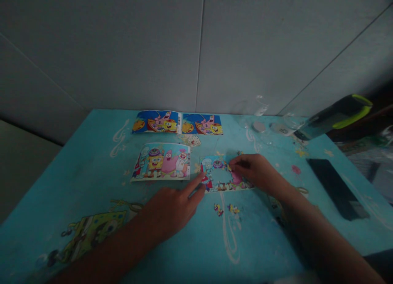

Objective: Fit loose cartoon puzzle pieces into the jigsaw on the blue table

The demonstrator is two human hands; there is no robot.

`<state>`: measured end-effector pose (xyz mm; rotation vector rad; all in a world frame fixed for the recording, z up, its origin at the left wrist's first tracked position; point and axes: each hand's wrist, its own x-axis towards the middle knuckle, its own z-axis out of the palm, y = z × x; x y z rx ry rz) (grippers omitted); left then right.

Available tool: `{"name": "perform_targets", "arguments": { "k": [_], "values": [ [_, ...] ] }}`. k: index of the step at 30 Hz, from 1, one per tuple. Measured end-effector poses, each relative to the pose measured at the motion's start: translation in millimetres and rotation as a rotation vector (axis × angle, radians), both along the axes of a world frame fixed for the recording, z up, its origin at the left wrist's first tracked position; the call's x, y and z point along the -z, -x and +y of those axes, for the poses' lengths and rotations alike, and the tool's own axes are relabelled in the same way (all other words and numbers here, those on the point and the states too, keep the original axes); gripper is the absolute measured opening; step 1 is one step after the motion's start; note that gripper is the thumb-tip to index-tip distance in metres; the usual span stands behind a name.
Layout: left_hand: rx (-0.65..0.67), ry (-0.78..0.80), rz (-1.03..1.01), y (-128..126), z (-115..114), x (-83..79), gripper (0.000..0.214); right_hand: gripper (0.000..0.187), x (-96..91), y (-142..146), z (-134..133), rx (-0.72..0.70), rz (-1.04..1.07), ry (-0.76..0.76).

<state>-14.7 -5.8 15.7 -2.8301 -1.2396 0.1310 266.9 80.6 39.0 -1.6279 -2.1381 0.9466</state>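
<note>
A small cartoon jigsaw puzzle (219, 187) lies on the table, joined round its border with a hole in the middle. My left hand (173, 206) rests at its left edge, fingers stretched out and touching it. At the upper right of the hole, my right hand (253, 171) pinches a small yellowish puzzle piece, partly hidden by the fingertips. Two loose clumps of pieces, one reddish (218, 209) and one yellow (233, 208), lie below the puzzle. To its left is a slightly curled picture sheet (161, 162) with the same cartoon figures.
Behind lie a curled blue picture sheet (156, 122) and a matching blue puzzle picture (202, 124). At the back right are clear plastic containers (260, 106), a pale round lid (258, 127) and a tilted dark bottle (334, 116). A black phone (336, 188) lies right. A grey wall (147, 50) backs the table.
</note>
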Motion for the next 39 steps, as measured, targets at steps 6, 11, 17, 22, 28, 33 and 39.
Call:
{"name": "perform_targets", "arguments": {
  "k": [6, 11, 17, 22, 28, 33, 39],
  "values": [
    [0.004, -0.017, -0.004, 1, -1, 3.2, 0.049, 0.022, 6.9, -7, -6, 0.043, 0.075, -0.063],
    [0.010, -0.028, 0.007, 2, 0, 5.0, 0.048, 0.020, 6.1, -11, -14, 0.100, 0.027, -0.169],
    [0.004, -0.057, 0.002, 1, 0, 8.2, 0.049, 0.017, 13.0, -3, -24, 0.035, 0.023, -0.199],
    [0.007, -0.059, 0.008, 2, -1, 8.9, 0.050, 0.017, 16.5, 0, -24, -0.009, 0.003, -0.230],
    [0.004, -0.056, -0.033, 2, -2, 8.5, 0.048, 0.016, 14.3, 0, -25, -0.019, -0.005, -0.217],
    [-0.002, -0.031, -0.021, 1, 0, 6.2, 0.050, 0.014, 14.3, 0, -25, -0.011, -0.017, -0.211],
    [-0.003, -0.046, -0.013, 2, -1, 8.3, 0.048, 0.012, 12.7, -1, -24, -0.008, 0.017, -0.194]
  ]
}}
